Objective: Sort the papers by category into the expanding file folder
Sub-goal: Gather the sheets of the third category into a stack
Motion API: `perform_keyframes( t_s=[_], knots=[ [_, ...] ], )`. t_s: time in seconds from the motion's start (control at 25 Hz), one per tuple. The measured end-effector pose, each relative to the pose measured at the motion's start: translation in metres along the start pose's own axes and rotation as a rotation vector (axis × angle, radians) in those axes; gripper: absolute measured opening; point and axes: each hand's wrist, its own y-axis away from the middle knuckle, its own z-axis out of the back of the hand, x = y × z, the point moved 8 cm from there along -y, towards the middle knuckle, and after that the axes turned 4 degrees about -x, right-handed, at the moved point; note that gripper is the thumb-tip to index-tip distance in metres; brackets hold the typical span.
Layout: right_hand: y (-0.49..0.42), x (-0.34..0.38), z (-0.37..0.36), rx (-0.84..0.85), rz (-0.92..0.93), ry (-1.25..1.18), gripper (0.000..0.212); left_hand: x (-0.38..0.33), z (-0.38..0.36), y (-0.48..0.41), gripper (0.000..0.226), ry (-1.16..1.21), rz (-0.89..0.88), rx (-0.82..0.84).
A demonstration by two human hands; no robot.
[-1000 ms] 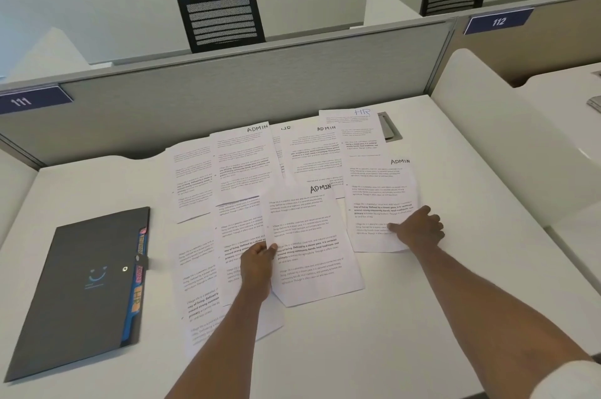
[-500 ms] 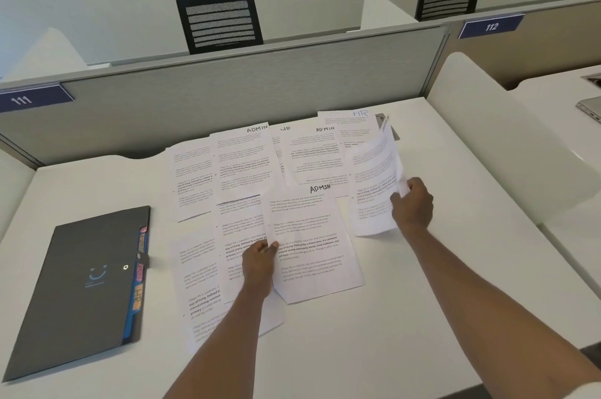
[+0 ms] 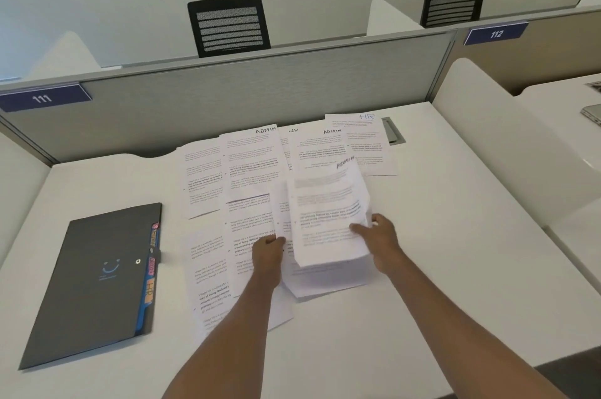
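Observation:
Several printed sheets lie spread over the white desk [image 3: 439,268], some headed ADMIN [image 3: 250,164] and one headed HR [image 3: 364,144] at the back. My right hand [image 3: 379,237] holds a blurred ADMIN sheet [image 3: 328,213] by its right edge, lifted above another ADMIN sheet [image 3: 322,281] on the desk. My left hand [image 3: 268,250] pinches the left edge of that lower sheet. The dark grey expanding file folder [image 3: 91,281] lies closed at the left, with coloured tabs along its right side, well apart from both hands.
A grey partition [image 3: 260,96] closes off the back of the desk and a white divider [image 3: 507,144] rises on the right. A grey cable cover [image 3: 393,130] sits by the HR sheet. More sheets [image 3: 211,268] lie between the folder and my left hand.
My right hand picked the ADMIN sheet up from the right side and carried it left, over the sheet my left hand holds. The left hand barely moved.

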Motion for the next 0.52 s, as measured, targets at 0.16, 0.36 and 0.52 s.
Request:
perform_keyframes(
  t_s=[0.16, 0.36, 0.52],
  knots=[
    [0.012, -0.055, -0.009, 0.057, -0.033, 0.186, 0.04, 0.004, 0.006, 0.004, 0.017, 0.076, 0.006, 0.014],
    [0.023, -0.061, -0.011, 0.007, 0.098, 0.424, 0.039, 0.003, 0.009, 0.02, 0.008, 0.03, -0.001, 0.054],
    [0.025, -0.055, -0.015, 0.019, 0.171, 0.523, 0.04, 0.009, 0.001, 0.043, 0.032, -0.087, -0.055, 0.172]
  ],
)
